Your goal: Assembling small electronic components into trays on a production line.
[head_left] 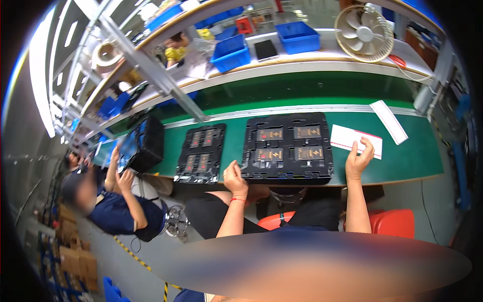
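A large black tray lies in front of me on the green bench. It holds several flat dark packs with orange print, such as this one. Beside its lower left corner is my left hand, fingers curled together; whatever they may hold is too small to make out. My right hand is raised right of the tray with thumb and fingers apart, nothing visible between them. Behind it lies a white sheet with a red edge. A narrow white strip with red edging lies farther right.
A smaller black tray of packs lies to the left, with stacked black trays beyond. A co-worker sits there. Above the bench, a shelf carries blue bins, a dark flat device and a fan.
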Available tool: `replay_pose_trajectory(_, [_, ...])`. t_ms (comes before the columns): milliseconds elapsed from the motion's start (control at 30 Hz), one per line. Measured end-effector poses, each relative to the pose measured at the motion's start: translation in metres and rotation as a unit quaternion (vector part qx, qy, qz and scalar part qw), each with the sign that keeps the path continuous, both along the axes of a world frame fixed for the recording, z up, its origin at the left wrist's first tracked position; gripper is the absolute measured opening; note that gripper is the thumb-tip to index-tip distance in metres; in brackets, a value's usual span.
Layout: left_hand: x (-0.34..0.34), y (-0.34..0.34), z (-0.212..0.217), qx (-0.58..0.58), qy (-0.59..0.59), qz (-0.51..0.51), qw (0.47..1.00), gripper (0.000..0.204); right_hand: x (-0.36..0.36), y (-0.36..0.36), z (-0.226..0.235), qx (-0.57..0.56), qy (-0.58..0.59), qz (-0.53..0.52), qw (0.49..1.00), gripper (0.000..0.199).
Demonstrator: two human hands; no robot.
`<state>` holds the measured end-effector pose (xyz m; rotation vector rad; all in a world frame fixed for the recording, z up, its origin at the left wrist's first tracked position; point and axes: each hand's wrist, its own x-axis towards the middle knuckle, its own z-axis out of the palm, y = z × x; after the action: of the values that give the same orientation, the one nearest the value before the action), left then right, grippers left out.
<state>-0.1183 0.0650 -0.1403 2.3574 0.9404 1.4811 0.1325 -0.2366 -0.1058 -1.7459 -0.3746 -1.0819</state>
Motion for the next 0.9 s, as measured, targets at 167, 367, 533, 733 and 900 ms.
replay_pose_trajectory(167, [-0.006, -0.001, 0.002, -0.05, -0.042, -0.027, 0.998, 0.022, 0.032, -0.046, 0.008, -0.153, 0.141, -0.045, 0.977, 0.013])
replay_pose_trajectory(367, [-0.008, -0.002, -0.003, -0.056, -0.049, -0.05, 0.996, 0.023, 0.064, -0.055, 0.032, -0.327, 0.252, 0.011, 0.911, 0.016])
replay_pose_trajectory(533, [-0.016, -0.004, 0.003, -0.074, -0.02, -0.086, 0.993, 0.027, 0.081, -0.038, 0.032, -0.406, 0.243, 0.041, 0.88, 0.024])
replay_pose_trajectory(733, [-0.037, 0.017, 0.043, -0.309, -0.171, -0.129, 0.927, 0.022, 0.086, -0.019, 0.023, -0.435, 0.229, 0.049, 0.869, 0.012])
replay_pose_trajectory(900, [0.007, 0.006, 0.133, -0.246, -0.126, -0.249, 0.928, 0.011, 0.08, -0.028, 0.024, -0.398, 0.222, 0.024, 0.89, 0.02])
